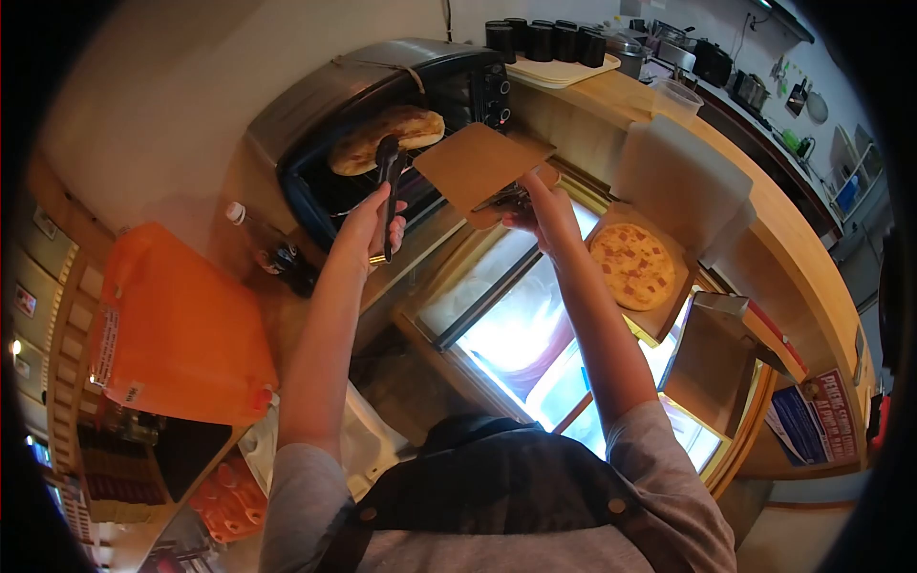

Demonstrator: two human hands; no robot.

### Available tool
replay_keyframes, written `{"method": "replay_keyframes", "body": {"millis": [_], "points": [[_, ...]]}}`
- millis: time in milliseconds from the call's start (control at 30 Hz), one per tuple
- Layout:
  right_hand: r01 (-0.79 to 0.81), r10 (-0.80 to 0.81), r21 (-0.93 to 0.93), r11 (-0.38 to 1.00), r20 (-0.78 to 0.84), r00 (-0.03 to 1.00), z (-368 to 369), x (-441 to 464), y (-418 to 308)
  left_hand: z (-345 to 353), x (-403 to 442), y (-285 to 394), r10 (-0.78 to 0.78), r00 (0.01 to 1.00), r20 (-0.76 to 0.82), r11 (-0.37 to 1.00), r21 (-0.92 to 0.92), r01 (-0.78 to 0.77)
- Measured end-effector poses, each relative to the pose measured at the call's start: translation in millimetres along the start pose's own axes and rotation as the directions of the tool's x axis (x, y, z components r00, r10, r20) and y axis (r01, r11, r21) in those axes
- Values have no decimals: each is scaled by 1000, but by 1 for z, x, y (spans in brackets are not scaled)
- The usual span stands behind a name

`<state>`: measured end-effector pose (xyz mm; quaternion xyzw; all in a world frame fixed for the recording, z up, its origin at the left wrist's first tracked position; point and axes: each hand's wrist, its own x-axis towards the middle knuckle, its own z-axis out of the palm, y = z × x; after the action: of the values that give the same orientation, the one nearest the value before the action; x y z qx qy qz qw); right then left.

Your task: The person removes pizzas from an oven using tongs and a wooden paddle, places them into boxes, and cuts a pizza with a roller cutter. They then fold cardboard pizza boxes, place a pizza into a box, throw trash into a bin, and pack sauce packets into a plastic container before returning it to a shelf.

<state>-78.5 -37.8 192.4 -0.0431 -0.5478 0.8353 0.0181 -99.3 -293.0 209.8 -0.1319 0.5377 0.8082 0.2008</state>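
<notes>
One left hand (371,229) clamped on black tongs (390,181), right hand (541,212) gripping cardboard sheet (475,164), browned bread (382,137) inside open oven (330,84)

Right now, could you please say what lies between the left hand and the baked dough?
In the head view, tongs reach from the left hand toward the baked dough; contact is unclear.

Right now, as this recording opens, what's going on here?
The person's left hand holds dark tongs at an open countertop oven, over a browned baked item inside; whether they touch is unclear. The right hand holds a cardboard sheet. Further right, a pizza sits in an open box.
</notes>
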Motion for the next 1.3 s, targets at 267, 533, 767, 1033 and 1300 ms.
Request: {"method": "replay_keyframes", "body": {"millis": [267, 533, 767, 1033, 1300], "points": [[-72, 69, 112, 991, 32, 997, 35, 13, 11, 2, 0, 7, -18, 999, -32, 1000, 12, 19], [-133, 112, 247, 960, 97, 989, 74, 60, 46, -31, -55, -5, -139, 987, 75, 989, 69, 134], [-60, 3, 304, 951, 184, 983, 67, 66, 71, -68, -52, 4, -136, 991, 3, 991, 16, 136], [-102, 17, 409, 907, 207, 978, 44, 63, 83, -58, -40, 4, -146, 989, 28, 989, -35, 147], [-99, 20, 392, 914, 202, 979, 9, 43, 87, -44, -8, 15, -132, 991, -27, 990, -44, 130]]}}
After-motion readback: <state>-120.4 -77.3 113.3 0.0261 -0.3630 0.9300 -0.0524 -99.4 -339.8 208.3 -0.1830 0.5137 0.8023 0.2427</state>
